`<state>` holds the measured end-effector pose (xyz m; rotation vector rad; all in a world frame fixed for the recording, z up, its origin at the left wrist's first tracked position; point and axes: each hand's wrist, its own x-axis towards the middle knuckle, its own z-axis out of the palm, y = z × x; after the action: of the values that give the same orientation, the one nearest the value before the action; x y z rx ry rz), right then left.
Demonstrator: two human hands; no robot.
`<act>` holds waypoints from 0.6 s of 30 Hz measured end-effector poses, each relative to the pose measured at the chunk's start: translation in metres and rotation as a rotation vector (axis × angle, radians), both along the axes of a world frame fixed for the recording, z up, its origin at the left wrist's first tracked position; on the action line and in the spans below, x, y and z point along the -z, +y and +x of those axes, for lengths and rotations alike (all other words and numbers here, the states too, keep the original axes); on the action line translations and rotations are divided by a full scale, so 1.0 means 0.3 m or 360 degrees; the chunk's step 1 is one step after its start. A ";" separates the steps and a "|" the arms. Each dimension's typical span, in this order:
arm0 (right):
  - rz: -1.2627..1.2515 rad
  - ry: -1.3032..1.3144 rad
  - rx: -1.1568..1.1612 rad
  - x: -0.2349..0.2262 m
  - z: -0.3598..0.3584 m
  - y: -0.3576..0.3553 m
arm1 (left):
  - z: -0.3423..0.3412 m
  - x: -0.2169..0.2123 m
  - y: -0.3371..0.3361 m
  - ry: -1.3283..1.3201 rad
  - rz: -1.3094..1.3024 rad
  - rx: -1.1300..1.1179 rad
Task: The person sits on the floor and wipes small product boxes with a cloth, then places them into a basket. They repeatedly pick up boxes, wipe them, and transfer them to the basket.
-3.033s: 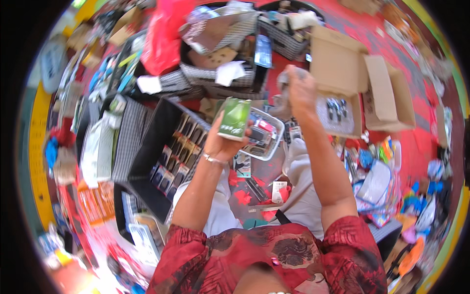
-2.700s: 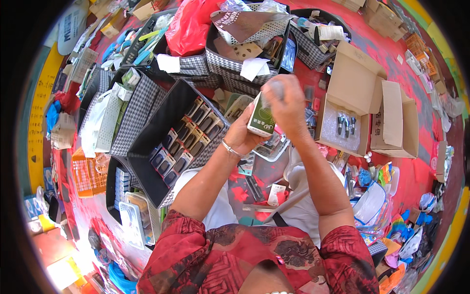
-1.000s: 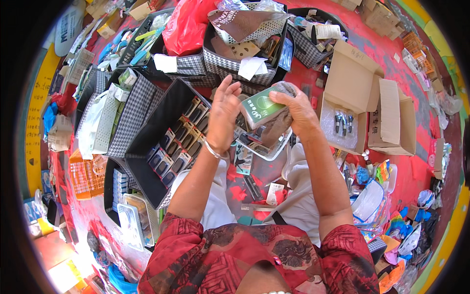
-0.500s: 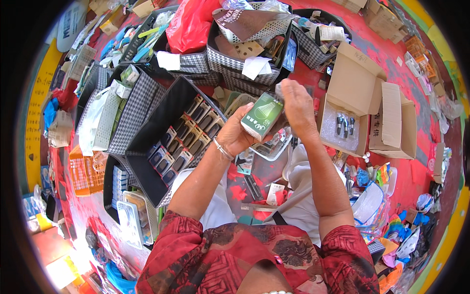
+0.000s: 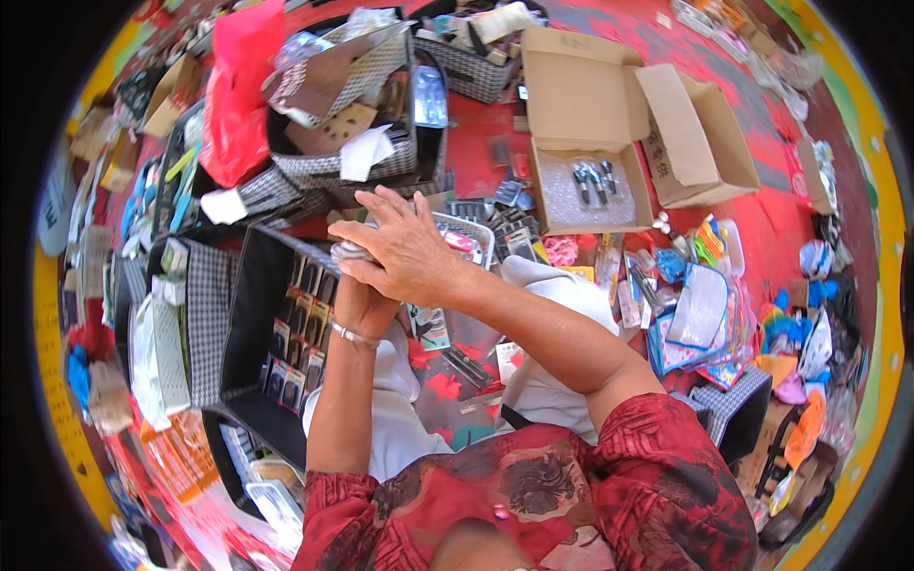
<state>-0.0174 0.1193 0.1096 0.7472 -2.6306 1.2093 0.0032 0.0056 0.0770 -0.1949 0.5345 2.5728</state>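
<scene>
Cluttered red floor: right hand [image 5: 405,255] covers left hand [image 5: 360,295], both grips clasping hidden item.

A red patterned floor mat [image 5: 762,228] with a yellow border [image 5: 890,238] lies in bright daylight, crowded with goods.

Hands: our right hand [image 5: 405,252] lies over our left hand [image 5: 360,297], pressed together.
Below: black tray [image 5: 249,335] of small packets.

Open cardboard box [image 5: 590,143] right of checkered basket [image 5: 352,162]
</scene>
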 end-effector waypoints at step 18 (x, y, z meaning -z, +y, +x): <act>-0.0577 0.0225 0.0099 0.015 -0.099 0.000 | -0.006 0.013 -0.002 -0.0372 -0.0341 -0.0216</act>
<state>-0.0470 0.1192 0.1050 0.6506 -2.2168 1.4972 0.0015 0.0050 0.0731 -0.6171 0.7285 2.5710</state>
